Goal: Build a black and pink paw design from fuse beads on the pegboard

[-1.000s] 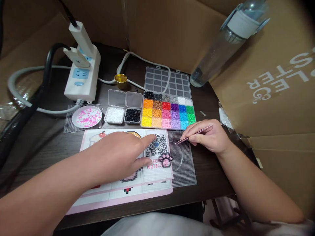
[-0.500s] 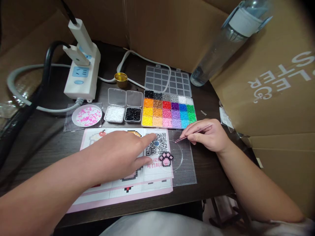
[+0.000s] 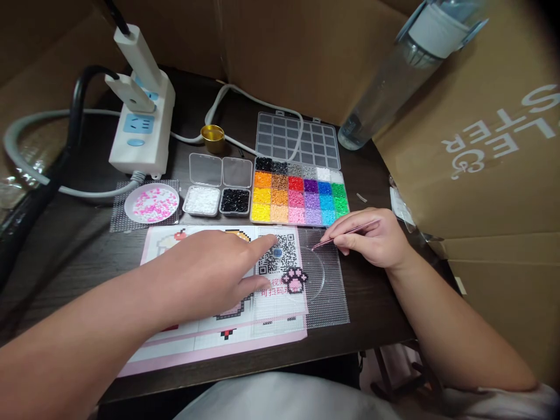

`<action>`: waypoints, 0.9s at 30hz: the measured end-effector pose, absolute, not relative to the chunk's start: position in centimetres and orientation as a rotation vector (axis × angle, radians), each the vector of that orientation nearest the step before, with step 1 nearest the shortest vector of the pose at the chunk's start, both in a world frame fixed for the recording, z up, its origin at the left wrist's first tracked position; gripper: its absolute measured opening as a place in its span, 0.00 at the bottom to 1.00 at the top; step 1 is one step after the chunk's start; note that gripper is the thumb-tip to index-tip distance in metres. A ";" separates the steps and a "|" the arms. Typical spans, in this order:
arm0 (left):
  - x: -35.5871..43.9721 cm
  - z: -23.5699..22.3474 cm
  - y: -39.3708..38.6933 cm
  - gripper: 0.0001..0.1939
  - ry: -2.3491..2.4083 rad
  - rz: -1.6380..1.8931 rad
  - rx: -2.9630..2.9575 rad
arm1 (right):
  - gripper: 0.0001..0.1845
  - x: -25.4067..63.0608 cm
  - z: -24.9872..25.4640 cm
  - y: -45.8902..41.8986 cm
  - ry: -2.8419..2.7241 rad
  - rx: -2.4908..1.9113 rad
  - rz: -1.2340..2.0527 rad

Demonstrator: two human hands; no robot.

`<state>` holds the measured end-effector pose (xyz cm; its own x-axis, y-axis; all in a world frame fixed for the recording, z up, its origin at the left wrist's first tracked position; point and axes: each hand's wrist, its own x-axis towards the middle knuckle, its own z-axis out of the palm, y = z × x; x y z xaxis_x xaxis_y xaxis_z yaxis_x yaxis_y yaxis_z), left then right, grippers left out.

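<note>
My left hand (image 3: 219, 271) lies on the pattern sheet (image 3: 210, 341) with its index finger stretched onto the QR code and its thumb beside the pink and black bead paw print (image 3: 294, 280). My right hand (image 3: 371, 239) pinches thin pink tweezers (image 3: 345, 233). The tweezer tip rests at the upper edge of the clear pegboard (image 3: 326, 291), right of the paw print. I cannot tell whether the tip holds a bead. Just behind both hands is a bead case (image 3: 300, 198) with many coloured compartments, lid open.
Small tubs of white beads (image 3: 202, 200) and black beads (image 3: 235, 200) and a dish of pink beads (image 3: 151, 204) stand left of the case. A power strip (image 3: 140, 128) with cables, a gold cap (image 3: 212, 137), a water bottle (image 3: 394, 76) and cardboard boxes (image 3: 494, 151) ring the desk.
The tweezer tip has drawn slightly up and back toward the pegboard's top edge. My left hand stays put on the sheet. The view has tipped down a little.
</note>
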<state>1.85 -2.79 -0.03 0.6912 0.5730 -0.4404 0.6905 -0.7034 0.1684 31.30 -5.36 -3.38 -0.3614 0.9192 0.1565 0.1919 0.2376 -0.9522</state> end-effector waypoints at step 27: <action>1.5 -0.3 -2.9 0.34 1.028 -0.452 2.561 | 0.03 29.1 -3.2 -6.2 -1.649 -0.883 1.413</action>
